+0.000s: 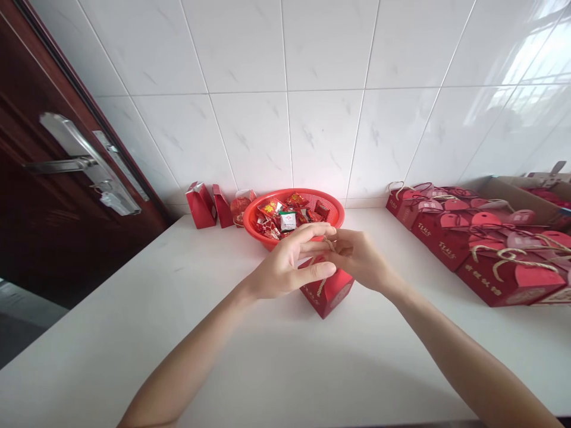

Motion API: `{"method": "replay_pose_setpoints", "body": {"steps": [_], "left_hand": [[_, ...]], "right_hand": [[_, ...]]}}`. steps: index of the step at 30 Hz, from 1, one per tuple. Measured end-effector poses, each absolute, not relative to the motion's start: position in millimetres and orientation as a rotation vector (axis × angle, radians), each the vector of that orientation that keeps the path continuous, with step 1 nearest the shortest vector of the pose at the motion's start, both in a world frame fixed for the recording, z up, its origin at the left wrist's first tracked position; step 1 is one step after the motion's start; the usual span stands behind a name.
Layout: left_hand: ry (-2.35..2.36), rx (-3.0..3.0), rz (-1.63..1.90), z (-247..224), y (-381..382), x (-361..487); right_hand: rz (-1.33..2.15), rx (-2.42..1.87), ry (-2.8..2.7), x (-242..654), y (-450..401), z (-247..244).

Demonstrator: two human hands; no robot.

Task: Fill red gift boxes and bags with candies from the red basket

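A small red candy box (334, 292) with gold print stands on the white counter, partly hidden beneath both hands. My right hand (362, 254) is closed at the top of the box, its fingers pinching the twisted cord (329, 244). To the left, my left hand (285, 264) reaches across the front of the box. Its fingers are stretched out and the thumb stands apart, close to the cord. Just behind the hands sits a red plastic basket (256, 233) holding wrapped candies (288, 221).
Closed red boxes with cord handles (446, 244) stand in rows at the right, beside an open cardboard box (506, 193). Several red boxes (203, 207) are by the tiled wall (250, 137), left of the basket. A dark door (49, 208) with a metal handle borders the counter (178, 333).
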State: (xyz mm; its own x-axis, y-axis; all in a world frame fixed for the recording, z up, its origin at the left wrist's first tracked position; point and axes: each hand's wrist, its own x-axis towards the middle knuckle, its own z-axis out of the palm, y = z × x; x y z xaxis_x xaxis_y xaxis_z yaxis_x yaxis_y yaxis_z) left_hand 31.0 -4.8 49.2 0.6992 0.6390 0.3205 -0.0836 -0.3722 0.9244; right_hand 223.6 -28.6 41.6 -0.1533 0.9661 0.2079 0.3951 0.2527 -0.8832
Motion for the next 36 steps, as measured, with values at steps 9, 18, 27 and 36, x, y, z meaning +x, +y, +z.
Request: {"method": "replay_pose_setpoints", "body": {"steps": [9, 18, 27, 36], "left_hand": [[0.943, 2.333, 0.934, 17.3, 1.3, 52.2], [1.041, 2.310, 0.737, -19.6, 3.5, 70.3], [0.691, 1.975, 0.985, -44.7, 7.5, 76.1], [0.746, 1.681, 1.065, -92.5, -12.4, 83.7]], "right_hand": [[0.872, -1.304, -1.551, 226.7, -24.4, 36.8], [0.886, -1.321, -1.519, 235.2, -24.4, 29.1], [1.306, -1.097, -1.119, 241.8, -33.3, 26.2], [0.870, -1.152, -1.069, 303.0, -96.0, 53.6]]}}
